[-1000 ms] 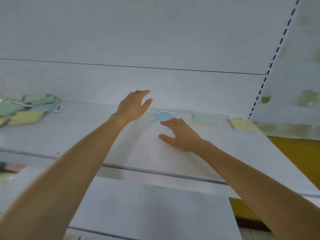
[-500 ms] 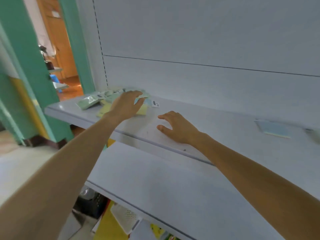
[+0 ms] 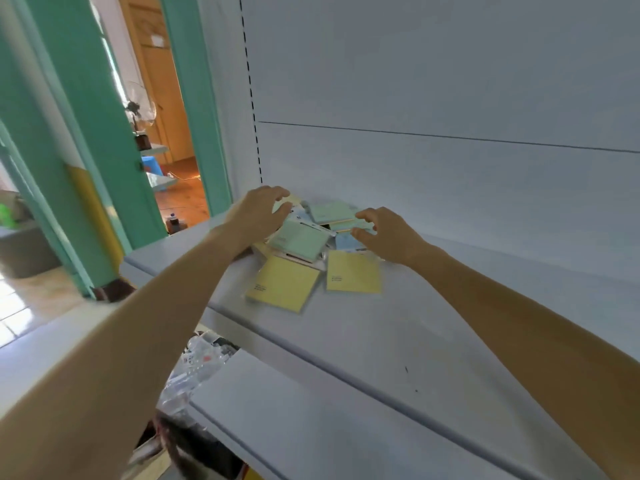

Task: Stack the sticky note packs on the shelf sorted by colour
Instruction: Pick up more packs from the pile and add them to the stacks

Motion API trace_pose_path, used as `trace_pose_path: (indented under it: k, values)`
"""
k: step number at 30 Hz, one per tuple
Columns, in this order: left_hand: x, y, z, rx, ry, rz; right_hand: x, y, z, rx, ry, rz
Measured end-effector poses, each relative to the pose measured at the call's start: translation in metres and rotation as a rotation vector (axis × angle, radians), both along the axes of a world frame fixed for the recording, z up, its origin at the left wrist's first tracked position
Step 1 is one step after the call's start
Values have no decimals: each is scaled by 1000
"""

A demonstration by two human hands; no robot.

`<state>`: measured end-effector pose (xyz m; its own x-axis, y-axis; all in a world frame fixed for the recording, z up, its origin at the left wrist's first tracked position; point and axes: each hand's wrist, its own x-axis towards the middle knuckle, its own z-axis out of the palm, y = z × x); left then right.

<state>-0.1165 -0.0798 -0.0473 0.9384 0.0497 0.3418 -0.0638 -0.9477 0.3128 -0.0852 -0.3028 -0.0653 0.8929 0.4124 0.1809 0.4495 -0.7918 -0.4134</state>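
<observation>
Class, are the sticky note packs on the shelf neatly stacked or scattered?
Scattered: the sticky note packs overlap at odd angles in a loose heap.

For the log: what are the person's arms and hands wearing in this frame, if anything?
Nothing visible. The left forearm and right forearm are bare to the frame's edge, no sleeves in view. The left hand and right hand show no gloves, rings, watch or wristband.

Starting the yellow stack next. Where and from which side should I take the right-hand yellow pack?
Pinch the right yellow pack at its near right corner, coming from the front right with the right hand. It lies flat on the shelf with its near and right edges bare; its far edge meets the pile, and the left yellow pack lies close on its left.
</observation>
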Motion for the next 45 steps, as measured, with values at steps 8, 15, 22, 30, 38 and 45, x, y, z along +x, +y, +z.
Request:
trace_pose_path:
  k: [8,15,22,30,38,45]
  values:
    - [88,4,-1,63,151,-151,52,4,-14,-8,73,-206]
    - [136,-13,-7,259,298,-112,67,7,-14,109,159,-356]
    - [156,-8,-14,112,380,-255,75,27,-12,212,236,-420]
    - [157,0,-18,-201,207,-374,78,20,-16,399,322,-463]
    - [154,-3,-14,-747,147,-304,80,19,-5,378,372,-517]
    - [149,-1,-5,-847,122,-277,54,2,5,504,381,-568]
